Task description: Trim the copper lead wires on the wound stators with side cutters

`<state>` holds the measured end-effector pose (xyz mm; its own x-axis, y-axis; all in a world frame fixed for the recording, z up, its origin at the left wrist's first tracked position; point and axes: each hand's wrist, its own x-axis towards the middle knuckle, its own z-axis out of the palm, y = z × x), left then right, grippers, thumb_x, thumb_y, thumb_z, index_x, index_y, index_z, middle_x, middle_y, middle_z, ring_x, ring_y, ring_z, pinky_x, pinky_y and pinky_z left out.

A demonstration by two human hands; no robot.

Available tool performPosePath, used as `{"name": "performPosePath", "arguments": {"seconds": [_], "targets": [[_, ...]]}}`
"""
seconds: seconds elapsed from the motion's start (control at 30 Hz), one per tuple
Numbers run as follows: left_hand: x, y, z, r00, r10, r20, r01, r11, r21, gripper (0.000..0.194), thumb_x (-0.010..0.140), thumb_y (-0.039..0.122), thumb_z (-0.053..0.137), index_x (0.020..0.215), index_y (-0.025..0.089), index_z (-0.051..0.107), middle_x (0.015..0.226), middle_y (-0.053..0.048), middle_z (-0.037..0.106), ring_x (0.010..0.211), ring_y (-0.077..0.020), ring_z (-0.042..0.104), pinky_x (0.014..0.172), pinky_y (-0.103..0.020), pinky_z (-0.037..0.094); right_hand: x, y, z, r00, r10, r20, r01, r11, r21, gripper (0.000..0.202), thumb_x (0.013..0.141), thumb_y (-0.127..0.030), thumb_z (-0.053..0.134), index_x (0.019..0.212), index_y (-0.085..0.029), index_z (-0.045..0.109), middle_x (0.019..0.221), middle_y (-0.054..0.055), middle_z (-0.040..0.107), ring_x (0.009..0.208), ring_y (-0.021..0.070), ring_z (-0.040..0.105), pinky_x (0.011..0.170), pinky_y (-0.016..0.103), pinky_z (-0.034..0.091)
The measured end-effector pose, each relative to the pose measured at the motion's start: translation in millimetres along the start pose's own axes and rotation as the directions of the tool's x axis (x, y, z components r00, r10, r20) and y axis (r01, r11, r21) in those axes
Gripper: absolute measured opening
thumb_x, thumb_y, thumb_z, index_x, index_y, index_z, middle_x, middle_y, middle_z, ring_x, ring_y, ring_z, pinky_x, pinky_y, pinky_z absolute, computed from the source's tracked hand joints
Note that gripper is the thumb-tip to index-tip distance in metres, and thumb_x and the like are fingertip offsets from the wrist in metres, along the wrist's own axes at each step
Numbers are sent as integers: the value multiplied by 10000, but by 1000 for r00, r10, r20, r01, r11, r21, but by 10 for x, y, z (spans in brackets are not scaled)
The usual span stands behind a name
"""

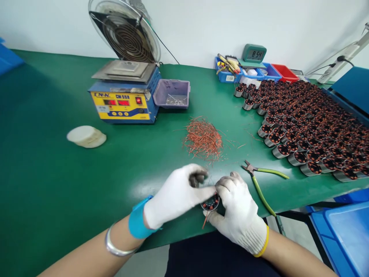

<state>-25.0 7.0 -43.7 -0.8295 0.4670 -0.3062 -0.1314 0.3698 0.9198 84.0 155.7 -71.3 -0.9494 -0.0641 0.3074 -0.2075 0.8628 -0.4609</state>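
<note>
A small motor stator [210,204], a metal ring with copper windings and a dark centre, sits near the table's front edge. My right hand [238,207], in a white knit glove with a yellow cuff, is closed around its right side. From its lower side sticks a copper wire end [205,222]. My left hand [181,190], also gloved, reaches over from the left, its thumb at the stator's upper rim. Its other fingers are half curled, apart from the thumb and slightly blurred; nothing shows between them. Green-handled cutting pliers [254,170] lie with jaws apart beside my right hand.
A pile of copper wire clippings [203,139] lies ahead of my hands. Rows of similar stators [314,127] cover the right side. A yellow-blue solder pot [123,102], a purple tray [172,93] and a round white pad [85,136] are left. Tool bins [230,77] and a clock [254,53] stand behind.
</note>
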Motion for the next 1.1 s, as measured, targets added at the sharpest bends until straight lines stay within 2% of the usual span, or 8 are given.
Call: {"name": "performPosePath", "arguments": {"seconds": [0.1, 0.3, 0.43, 0.6, 0.77, 0.9, 1.0, 1.1], "targets": [[-57, 44, 20, 995, 18, 102, -25, 997, 68, 77, 676, 247, 664, 665, 173, 645, 655, -1, 652, 635, -154, 591, 612, -262, 473, -9, 11, 6, 1000, 0, 14, 0, 1000, -1, 300, 760, -371, 678, 967, -163, 618, 971, 85, 622, 971, 259, 560, 1098, 534, 287], [-28, -34, -70, 913, 16, -407, -210, 874, -438, 119, 693, 267, 661, 694, 188, 572, 607, 40, 595, 551, -115, 559, 554, -243, 471, -4, 29, 12, 1000, 7, 13, -7, 1000, 4, 303, 756, -402, 692, 945, -178, 617, 963, 76, 624, 956, 264, 560, 1090, 538, 295], [-49, -18, 12, 991, -30, -128, -28, 902, -432, 563, 576, 235, 782, 1093, 168, 570, 990, -66, 703, 885, -223, 682, 802, -357, 549, 0, 10, 48, 1000, 5, -5, -5, 1000, -12, 300, 757, -395, 702, 940, -176, 608, 939, 70, 624, 937, 252, 566, 1085, 519, 310], [-121, -70, 142, 984, -106, 144, 139, 959, -247, 931, 630, 237, 725, 1444, 147, 281, 1287, -175, 609, 1220, -276, 569, 1060, -463, 432, -84, 132, -217, 997, -76, 16, 77, 991, -111, 751, 673, -591, 724, 1217, -119, 512, 1195, 173, 569, 1145, 332, 509, 1053, 526, 363], [-149, -85, 114, 969, -105, 222, 168, 944, -286, 909, 707, 329, 668, 1470, 106, 228, 1296, -209, 608, 1230, -293, 568, 1074, -475, 414, -334, 706, -714, 959, 276, 60, -209, 837, -506, 1140, 471, -641, 780, 1373, -63, 392, 1449, 296, 316, 1302, 498, 328, 1010, 619, 368], [-163, -89, 102, 959, -104, 264, 184, 937, -299, 829, 755, 315, 635, 1468, 126, 257, 1282, -190, 628, 1205, -283, 589, 1055, -467, 430, -496, 1016, -926, 943, 276, 185, -113, 790, -602, 928, 676, -546, 677, 1396, -55, 358, 1386, 255, 435, 1281, 422, 411, 1008, 536, 422], [-165, -94, 108, 959, -92, 268, 177, 933, -313, 824, 755, 295, 642, 1467, 127, 265, 1276, -187, 634, 1212, -281, 586, 1051, -458, 435, -462, 964, -1006, 929, 247, 276, -19, 777, -630, 661, 830, -430, 553, 1385, -108, 395, 1263, 193, 553, 1074, 323, 588, 821, 420, 530], [-160, -84, 108, 962, -82, 260, 167, 931, -325, 821, 747, 288, 655, 1460, 120, 284, 1252, -192, 648, 1198, -288, 597, 1031, -458, 454, -312, 812, -1033, 886, 294, 360, 37, 728, -685, 485, 811, -271, 546, 1280, -153, 510, 1048, 124, 635, 794, 252, 638, 625, 344, 505]]}}
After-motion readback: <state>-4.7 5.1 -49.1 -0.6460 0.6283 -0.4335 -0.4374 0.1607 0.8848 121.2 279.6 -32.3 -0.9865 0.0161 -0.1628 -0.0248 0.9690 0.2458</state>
